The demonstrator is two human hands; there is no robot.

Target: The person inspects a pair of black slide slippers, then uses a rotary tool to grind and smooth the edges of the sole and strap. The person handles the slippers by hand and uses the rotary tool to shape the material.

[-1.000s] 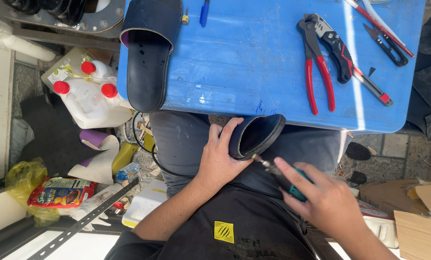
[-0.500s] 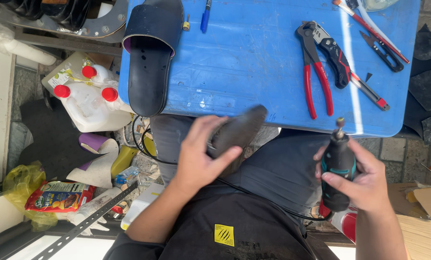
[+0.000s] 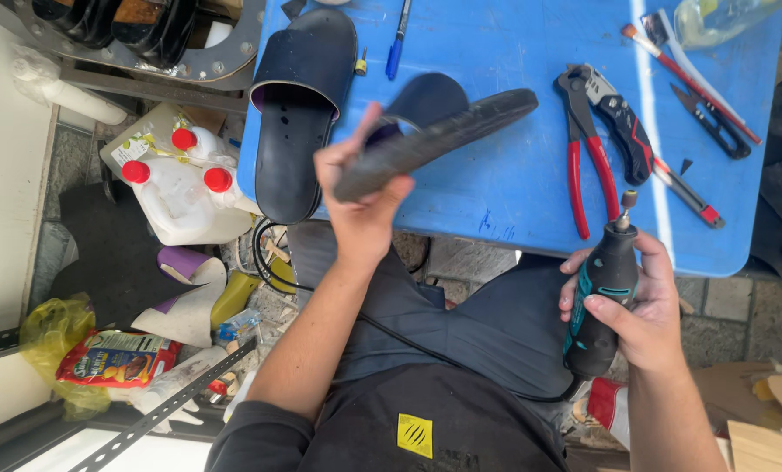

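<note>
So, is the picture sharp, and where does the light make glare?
Head view: mostly sharp; the left hand and its dark slipper are slightly blurred; a bright sunlit stripe crosses the blue table beside the red-handled pliers.

a small shoe-repair workshop: a blue desk [image 3: 513,192] carries red-handled pliers [image 3: 583,149], a utility knife [image 3: 622,122], scissors [image 3: 714,118] and a dark slide sandal [image 3: 299,114], with white glue jugs [image 3: 177,188] on the cluttered floor.
</note>
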